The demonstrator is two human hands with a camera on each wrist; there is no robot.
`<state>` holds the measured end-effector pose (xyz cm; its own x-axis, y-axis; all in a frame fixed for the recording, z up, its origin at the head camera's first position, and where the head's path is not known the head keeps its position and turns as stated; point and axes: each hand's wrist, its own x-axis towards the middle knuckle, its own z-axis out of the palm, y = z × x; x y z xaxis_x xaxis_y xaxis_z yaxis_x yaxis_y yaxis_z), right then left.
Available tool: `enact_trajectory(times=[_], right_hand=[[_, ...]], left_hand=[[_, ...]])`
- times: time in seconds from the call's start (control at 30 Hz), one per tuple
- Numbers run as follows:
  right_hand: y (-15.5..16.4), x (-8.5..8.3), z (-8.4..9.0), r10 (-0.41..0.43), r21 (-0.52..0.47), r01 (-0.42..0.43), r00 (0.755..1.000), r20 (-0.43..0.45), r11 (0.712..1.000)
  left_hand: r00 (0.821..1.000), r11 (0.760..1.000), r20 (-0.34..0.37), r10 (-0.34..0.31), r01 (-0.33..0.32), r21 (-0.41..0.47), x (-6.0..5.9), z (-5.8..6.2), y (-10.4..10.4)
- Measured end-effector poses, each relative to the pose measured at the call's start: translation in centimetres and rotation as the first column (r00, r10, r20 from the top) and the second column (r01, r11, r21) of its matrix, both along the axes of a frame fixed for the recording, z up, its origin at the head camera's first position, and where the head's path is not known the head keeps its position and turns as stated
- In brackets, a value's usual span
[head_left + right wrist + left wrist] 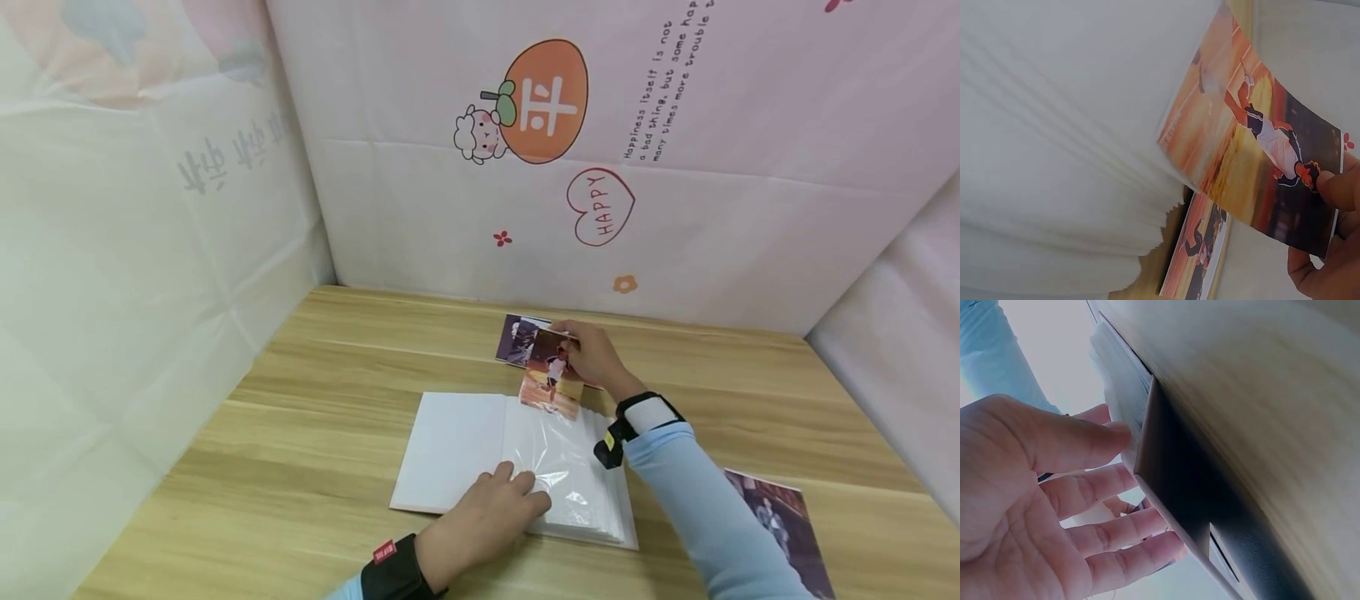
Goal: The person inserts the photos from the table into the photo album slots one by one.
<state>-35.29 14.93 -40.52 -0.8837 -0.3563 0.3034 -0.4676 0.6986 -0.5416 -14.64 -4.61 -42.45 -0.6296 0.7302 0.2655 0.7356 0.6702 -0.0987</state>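
Note:
An open photo album (453, 450) with white pages lies on the wooden table, its clear plastic sleeves (562, 471) on the right side. My right hand (596, 358) pinches the top end of a photo (547, 385) of a runner in a white shirt. The photo's lower end overlaps the top of the sleeve; in the right wrist view a corner of the photo (1260, 144) looks paler, as if under the film. Near the album's bottom edge my left hand (483, 517) rests on the pages, its fingers (1100, 490) loosely extended along the edge.
Behind the album lie more photos (512, 342), partly covered by the held photo and my right hand. A larger dark picture (780, 525) lies at the right, beside my right sleeve. White printed cloth (412, 217) walls the table at the back and sides.

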Motion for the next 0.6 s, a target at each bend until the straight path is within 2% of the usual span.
enact_trajectory(times=[0.13,0.33,0.5,0.6], right_hand=[[0.1,0.6,0.1,0.021,-0.031,-0.021,1.0,0.01,0.999],[0.2,0.9,-0.4,0.046,-0.012,-0.045,0.996,0.08,0.999],[0.6,0.9,-0.9,0.081,0.009,-0.082,0.994,0.075,0.997],[0.7,1.0,-1.1,0.077,-0.011,-0.076,0.994,0.076,0.997]], left_hand=[[1.0,1.0,0.006,0.003,-0.003,-0.003,0.0,-0.1,0.0],[0.999,1.0,0.032,0.002,-0.002,0.002,0.0,0.0,0.0],[0.998,1.0,0.063,0.005,-0.005,0.004,-0.1,0.1,0.0],[0.997,1.0,0.074,0.005,-0.005,0.0,-0.1,0.2,0.0]])
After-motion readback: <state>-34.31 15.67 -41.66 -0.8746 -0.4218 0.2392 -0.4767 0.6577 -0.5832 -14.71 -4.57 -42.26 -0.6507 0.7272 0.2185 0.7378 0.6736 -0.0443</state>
